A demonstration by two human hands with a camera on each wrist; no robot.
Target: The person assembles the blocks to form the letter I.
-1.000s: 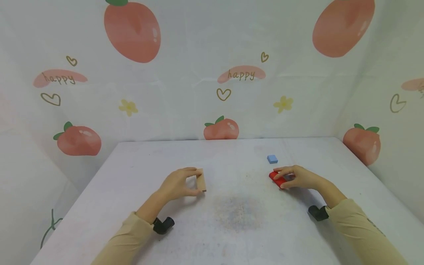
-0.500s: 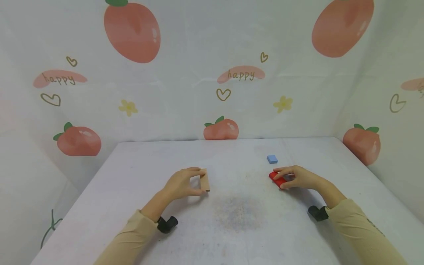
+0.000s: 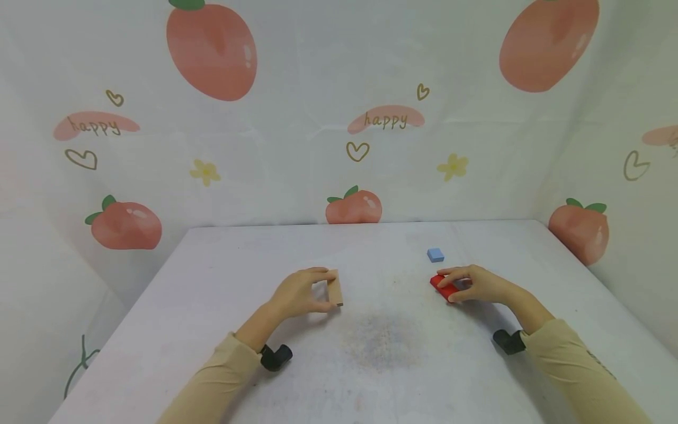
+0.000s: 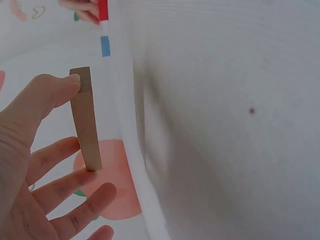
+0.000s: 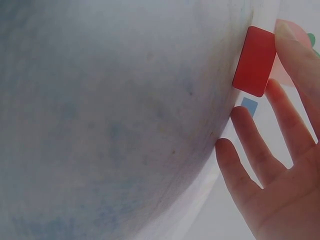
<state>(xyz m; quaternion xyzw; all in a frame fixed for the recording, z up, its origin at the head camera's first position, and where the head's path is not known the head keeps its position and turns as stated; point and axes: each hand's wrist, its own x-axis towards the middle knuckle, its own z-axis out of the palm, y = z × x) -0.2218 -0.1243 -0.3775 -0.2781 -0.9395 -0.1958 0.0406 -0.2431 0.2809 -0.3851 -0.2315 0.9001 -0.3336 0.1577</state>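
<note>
My left hand [image 3: 296, 294] pinches a wooden block [image 3: 335, 288], thumb and fingers at its ends, right hand [image 3: 481, 284] grips a red block [image 5: 254, 61], blue block [image 3: 435, 255] just far of it.

The head view looks forward and down across the table [image 3: 371, 250] to the printed backdrop [image 3: 296, 159]. The wrist views, turned sideways, look from close beside the left hand [image 3: 298, 293] and right hand [image 3: 481, 284], sharing the red block [image 5: 254, 61] and blue block [image 4: 105, 46].
</note>
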